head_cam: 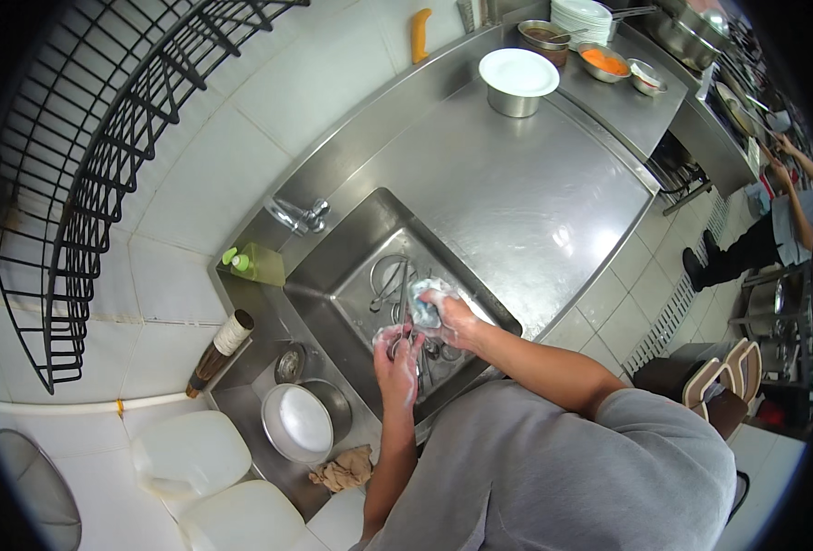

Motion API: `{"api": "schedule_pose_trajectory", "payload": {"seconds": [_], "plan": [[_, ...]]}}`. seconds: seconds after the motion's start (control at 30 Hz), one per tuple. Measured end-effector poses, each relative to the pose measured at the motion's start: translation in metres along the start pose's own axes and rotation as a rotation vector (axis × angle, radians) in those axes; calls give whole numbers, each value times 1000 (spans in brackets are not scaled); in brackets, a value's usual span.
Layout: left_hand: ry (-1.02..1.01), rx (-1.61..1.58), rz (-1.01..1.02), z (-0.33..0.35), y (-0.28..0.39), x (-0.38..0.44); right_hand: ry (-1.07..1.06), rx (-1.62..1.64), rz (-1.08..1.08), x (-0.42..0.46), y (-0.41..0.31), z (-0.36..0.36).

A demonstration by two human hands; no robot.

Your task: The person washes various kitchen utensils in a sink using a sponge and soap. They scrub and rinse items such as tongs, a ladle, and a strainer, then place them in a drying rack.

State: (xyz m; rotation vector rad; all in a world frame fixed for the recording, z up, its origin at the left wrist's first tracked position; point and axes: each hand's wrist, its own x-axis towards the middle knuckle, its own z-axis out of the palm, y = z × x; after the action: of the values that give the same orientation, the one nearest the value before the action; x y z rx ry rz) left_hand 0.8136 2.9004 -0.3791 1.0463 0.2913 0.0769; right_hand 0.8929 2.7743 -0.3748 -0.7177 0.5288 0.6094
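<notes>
Both hands are over a stainless steel sink basin (372,220), wet with white suds. My right hand (456,322) grips a foam-covered washing cloth or sponge (426,306). My left hand (396,375) has its fingers around a slim metal utensil (402,293), whose exact kind I cannot tell. The cloth is against or right beside that utensil. Below, on the basin floor, lie several metal utensils and a round wire-rimmed piece (387,272), partly hidden by my hands.
A faucet (296,215) and soap pump bottle (258,267) stand behind the basin. Metal pots (300,427) and a brown cloth (344,470) sit at left. Farther right, a white plate (519,71) tops a pot. A wire rack (89,179) overhangs; a co-worker (792,220) stands far right.
</notes>
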Motion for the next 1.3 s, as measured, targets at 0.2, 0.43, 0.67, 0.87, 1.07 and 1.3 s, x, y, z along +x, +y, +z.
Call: {"api": "schedule_pose_trajectory", "payload": {"seconds": [0.2,0.43,0.67,0.87,1.07,1.3], "plan": [[-127,409,-216,-1,8,-18,-55,-256,-471,4,1,12],[-151,1046,7,2,55,-4,-292,-591,-637,-5,41,18],[-103,1294,156,3,63,-19,-329,-968,-897,-25,5,42],[-104,1286,248,0,76,-23,-65,-847,-1035,5,-32,65],[-118,1114,213,14,82,-26,-235,-713,-945,-31,15,67],[-217,702,14,-15,61,-23,-56,-903,-925,-2,-32,70]]}}
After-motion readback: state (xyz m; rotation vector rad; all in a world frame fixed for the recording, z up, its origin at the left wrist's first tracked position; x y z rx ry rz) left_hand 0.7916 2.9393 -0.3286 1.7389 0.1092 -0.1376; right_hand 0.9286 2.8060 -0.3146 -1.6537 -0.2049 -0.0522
